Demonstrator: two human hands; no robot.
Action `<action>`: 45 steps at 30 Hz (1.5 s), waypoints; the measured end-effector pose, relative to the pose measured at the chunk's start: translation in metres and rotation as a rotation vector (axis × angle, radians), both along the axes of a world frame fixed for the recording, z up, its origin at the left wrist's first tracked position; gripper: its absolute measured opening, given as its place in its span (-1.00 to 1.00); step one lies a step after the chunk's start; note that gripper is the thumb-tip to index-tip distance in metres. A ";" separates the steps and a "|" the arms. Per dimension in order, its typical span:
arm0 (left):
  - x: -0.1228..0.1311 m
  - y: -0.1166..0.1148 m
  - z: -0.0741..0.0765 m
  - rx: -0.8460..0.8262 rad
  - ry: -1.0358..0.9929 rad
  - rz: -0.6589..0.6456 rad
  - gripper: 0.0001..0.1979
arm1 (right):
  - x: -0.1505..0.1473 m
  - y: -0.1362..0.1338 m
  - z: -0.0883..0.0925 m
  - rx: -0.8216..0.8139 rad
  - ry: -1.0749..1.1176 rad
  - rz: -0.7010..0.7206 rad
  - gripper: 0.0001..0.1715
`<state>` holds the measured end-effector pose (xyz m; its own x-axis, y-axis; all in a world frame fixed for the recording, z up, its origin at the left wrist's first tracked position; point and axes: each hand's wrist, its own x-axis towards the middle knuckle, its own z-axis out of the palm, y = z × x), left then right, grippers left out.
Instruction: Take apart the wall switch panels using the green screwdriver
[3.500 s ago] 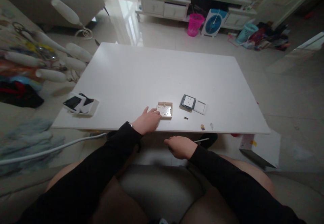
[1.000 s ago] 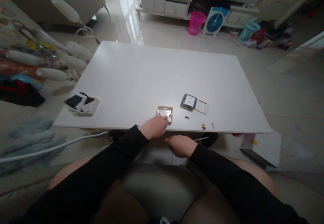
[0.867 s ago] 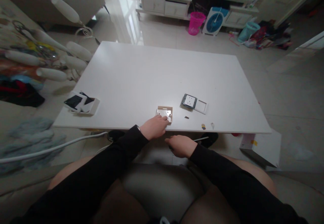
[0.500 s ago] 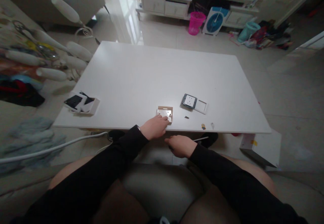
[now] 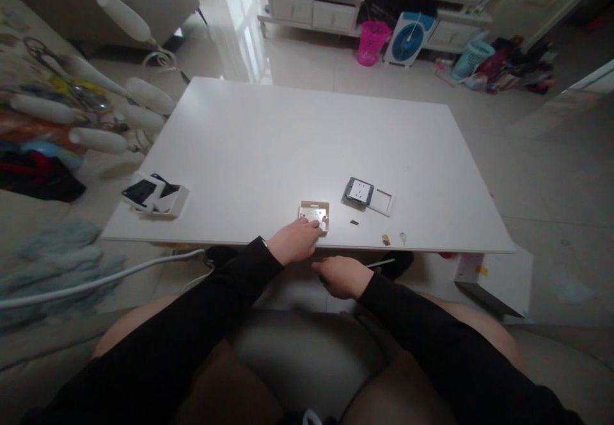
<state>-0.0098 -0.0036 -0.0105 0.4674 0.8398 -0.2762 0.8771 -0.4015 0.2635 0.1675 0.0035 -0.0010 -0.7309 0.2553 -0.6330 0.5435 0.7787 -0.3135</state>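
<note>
My left hand (image 5: 295, 240) rests over the front of a small white socket mounting box (image 5: 314, 212), fingers bent onto it near the table edge. The box lies open side up, and the hand hides part of it. Just off the table edge, my right hand (image 5: 344, 276) is closed around what appears to be a screwdriver (image 5: 382, 263); its thin shaft sticks out to the right and the handle is mostly hidden. Right of the box lies a wall socket (image 5: 359, 191), with a white cover frame (image 5: 382, 201) beside it.
A small dark piece (image 5: 354, 222), a yellowish packet (image 5: 385, 239) and a small clear bag (image 5: 403, 238) lie near the front edge of the white table (image 5: 268, 137). At the left stands an open box (image 5: 177, 202) with black and white parts.
Hardly anything differs. The mounting box and my left hand sit very slightly further right; my right hand keeps its place.
</note>
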 end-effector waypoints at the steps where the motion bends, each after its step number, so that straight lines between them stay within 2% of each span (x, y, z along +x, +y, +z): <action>1: 0.000 0.000 0.000 0.000 0.003 0.001 -0.76 | 0.000 0.000 0.000 0.000 0.002 0.000 -0.62; 13: 0.002 0.000 -0.003 0.027 -0.014 0.004 -0.65 | 0.001 0.000 -0.006 0.008 0.020 0.007 -0.62; 19: 0.002 0.000 -0.003 0.030 -0.009 0.009 -0.66 | -0.001 0.014 0.007 -0.001 0.069 -0.036 -0.61; 21: 0.002 0.000 -0.003 0.029 -0.005 0.013 -0.69 | 0.002 0.030 0.014 0.038 0.105 -0.105 -0.61; 23: 0.001 0.001 -0.002 0.029 -0.007 0.015 -0.70 | 0.007 0.053 0.019 0.111 0.138 -0.219 -0.71; 26: 0.001 0.002 -0.001 0.024 -0.016 0.015 -0.69 | 0.021 0.094 0.021 0.270 0.244 -0.551 -0.85; 28: 0.001 0.002 -0.001 0.021 -0.019 0.020 -0.69 | 0.034 0.120 0.019 0.343 0.343 -0.754 -0.91; 31: 0.001 0.002 -0.002 0.024 -0.021 0.029 -0.71 | 0.051 0.151 0.014 0.416 0.417 -0.952 -0.91; 34: 0.001 0.002 0.000 0.023 -0.035 0.032 -0.73 | 0.061 0.167 0.006 0.367 0.428 -1.110 -0.86; 36: 0.000 0.003 0.002 0.014 -0.050 0.037 -0.75 | 0.064 0.171 -0.002 0.282 0.388 -1.175 -0.80; 40: -0.008 0.008 0.009 0.016 -0.076 0.097 -0.75 | 0.062 0.172 -0.019 0.158 0.328 -1.202 -0.70; 45: -0.020 0.012 0.015 0.039 -0.092 0.174 -0.73 | 0.057 0.172 -0.032 0.116 0.313 -1.233 -0.63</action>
<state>-0.0296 0.0088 0.0042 0.3362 0.9193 -0.2046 0.9072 -0.2578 0.3325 0.2244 0.1750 -0.0334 -0.0847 0.9099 -0.4061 0.8379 -0.1555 -0.5232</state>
